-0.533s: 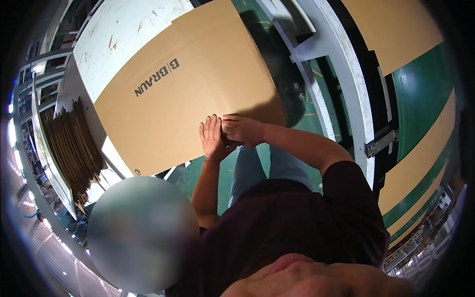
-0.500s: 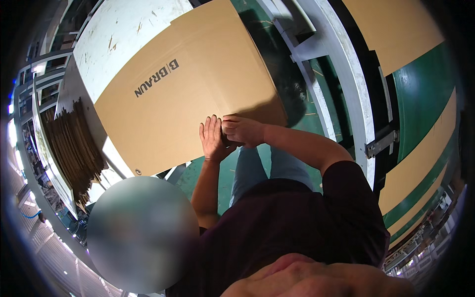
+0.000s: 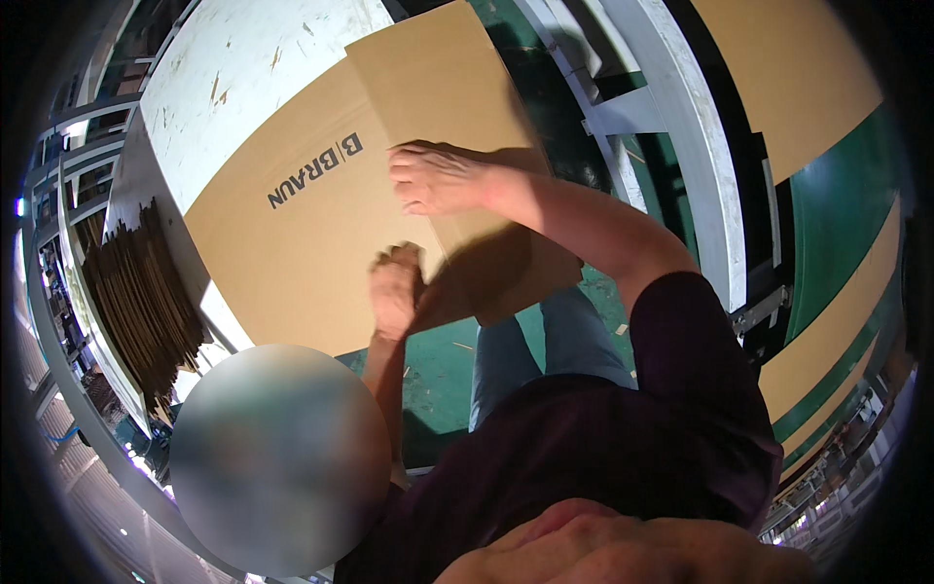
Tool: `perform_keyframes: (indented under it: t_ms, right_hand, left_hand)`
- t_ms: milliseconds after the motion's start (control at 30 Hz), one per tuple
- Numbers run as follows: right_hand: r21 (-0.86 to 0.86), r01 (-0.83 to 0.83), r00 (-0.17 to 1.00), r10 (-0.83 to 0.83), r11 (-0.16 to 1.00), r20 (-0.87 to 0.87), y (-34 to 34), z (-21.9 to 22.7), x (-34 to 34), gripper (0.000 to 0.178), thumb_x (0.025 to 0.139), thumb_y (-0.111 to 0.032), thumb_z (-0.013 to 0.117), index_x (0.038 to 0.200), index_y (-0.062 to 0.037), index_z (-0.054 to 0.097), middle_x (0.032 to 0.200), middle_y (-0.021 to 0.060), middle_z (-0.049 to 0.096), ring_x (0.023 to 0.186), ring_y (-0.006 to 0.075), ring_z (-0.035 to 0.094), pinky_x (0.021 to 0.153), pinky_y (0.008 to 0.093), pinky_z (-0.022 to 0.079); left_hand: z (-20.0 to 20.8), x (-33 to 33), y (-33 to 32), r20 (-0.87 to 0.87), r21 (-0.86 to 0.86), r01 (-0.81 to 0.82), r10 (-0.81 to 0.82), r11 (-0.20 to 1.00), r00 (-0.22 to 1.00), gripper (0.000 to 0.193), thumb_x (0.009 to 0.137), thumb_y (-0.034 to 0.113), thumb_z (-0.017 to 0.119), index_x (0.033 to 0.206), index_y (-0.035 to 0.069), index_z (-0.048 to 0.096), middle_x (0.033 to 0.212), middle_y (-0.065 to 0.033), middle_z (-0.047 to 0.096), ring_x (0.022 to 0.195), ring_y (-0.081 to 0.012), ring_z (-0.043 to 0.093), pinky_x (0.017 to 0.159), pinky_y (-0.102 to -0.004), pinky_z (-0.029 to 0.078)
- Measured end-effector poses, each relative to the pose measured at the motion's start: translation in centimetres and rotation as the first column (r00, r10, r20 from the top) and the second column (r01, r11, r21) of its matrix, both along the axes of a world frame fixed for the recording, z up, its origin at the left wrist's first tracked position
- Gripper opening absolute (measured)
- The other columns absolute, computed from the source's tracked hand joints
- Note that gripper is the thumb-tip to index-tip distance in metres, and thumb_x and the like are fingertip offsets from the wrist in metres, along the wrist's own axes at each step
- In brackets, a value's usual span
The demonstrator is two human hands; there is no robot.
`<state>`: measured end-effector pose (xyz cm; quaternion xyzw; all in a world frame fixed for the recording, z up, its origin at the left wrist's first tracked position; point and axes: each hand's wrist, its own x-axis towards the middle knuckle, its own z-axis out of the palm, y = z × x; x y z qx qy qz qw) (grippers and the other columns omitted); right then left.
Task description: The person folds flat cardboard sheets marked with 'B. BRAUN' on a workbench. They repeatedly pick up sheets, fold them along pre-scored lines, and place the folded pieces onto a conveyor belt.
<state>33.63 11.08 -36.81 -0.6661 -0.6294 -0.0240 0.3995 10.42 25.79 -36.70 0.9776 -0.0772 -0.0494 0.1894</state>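
A wide tan cardboard sheet (image 3: pixel 292 263) with dark printing lies in front of me on a pale board. Its right-hand panel (image 3: pixel 428 78) is stepped at the far edge, and a crease runs between the two parts. My right hand (image 3: pixel 440 179) rests on the sheet by this crease. Its fingers are curled and pressed together; anything within them is hidden. Nearer to me, my left hand (image 3: pixel 394 292) is over the sheet's near part, its fingers bent and smeared by motion.
At the left stands a bundle of brown cardboard sheets (image 3: pixel 146 302) on edge. The pale board (image 3: pixel 253 58) is scuffed beyond the sheet. A whitish metal frame (image 3: pixel 696 146) curves along the right, with more tan cardboard (image 3: pixel 793 68) and a green surface (image 3: pixel 842 224) past it.
My right hand has moved away from me and left along the sheet. The left hand has drawn nearer and curled from flat. The crease and right panel now stand out, and the panel has shifted.
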Motion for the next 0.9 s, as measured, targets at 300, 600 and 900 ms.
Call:
perform_keyframes:
  t_ms: [300, 600, 900]
  right_hand:
    - [0.053, 0.04, 0.999, -0.04, 0.998, 0.007, 2.8, -2.2, 1.7, 0.013, 0.064, -0.018, 0.063, 0.054, -0.0106, 0.057, 0.064, -0.0001, 0.053, 0.076, 0.0161, 0.054, 0.075, 0.0293, 0.044]
    - [0.063, 0.029, 0.997, -0.024, 0.998, -0.068, 3.3, -2.7, 2.4, 0.013, 0.061, -0.021, 0.059, 0.053, -0.0105, 0.06, 0.063, 0.0015, 0.056, 0.074, 0.0173, 0.056, 0.073, 0.0313, 0.044]
    - [-0.073, 0.005, 1.0, -0.005, 0.997, 0.002, 2.2, -0.1, 1.7, 0.017, 0.067, -0.025, 0.068, 0.062, -0.0097, 0.061, 0.072, 0.0036, 0.056, 0.083, 0.0204, 0.054, 0.085, 0.0344, 0.043]
  left_hand:
    - [-1.5, 1.6, 1.8, 0.133, 0.214, -0.257, 0.233, 0.942, 0.963, 0.076, 0.087, 0.058, 0.043, 0.143, 0.007, 0.033, 0.149, -0.0192, 0.027, 0.139, -0.0377, 0.022, 0.111, -0.0543, 0.011]
    - [-1.7, 1.3, 2.3, 0.114, 0.235, -0.272, 0.252, 0.933, 0.961, 0.078, 0.085, 0.062, 0.044, 0.142, 0.009, 0.035, 0.148, -0.0187, 0.031, 0.138, -0.037, 0.025, 0.111, -0.0537, 0.012]
    - [-0.1, 1.9, 1.4, 0.075, 0.205, -0.332, 0.323, 0.921, 0.943, 0.078, 0.082, 0.061, 0.049, 0.14, 0.01, 0.038, 0.148, -0.015, 0.032, 0.137, -0.0356, 0.026, 0.111, -0.0539, 0.012]
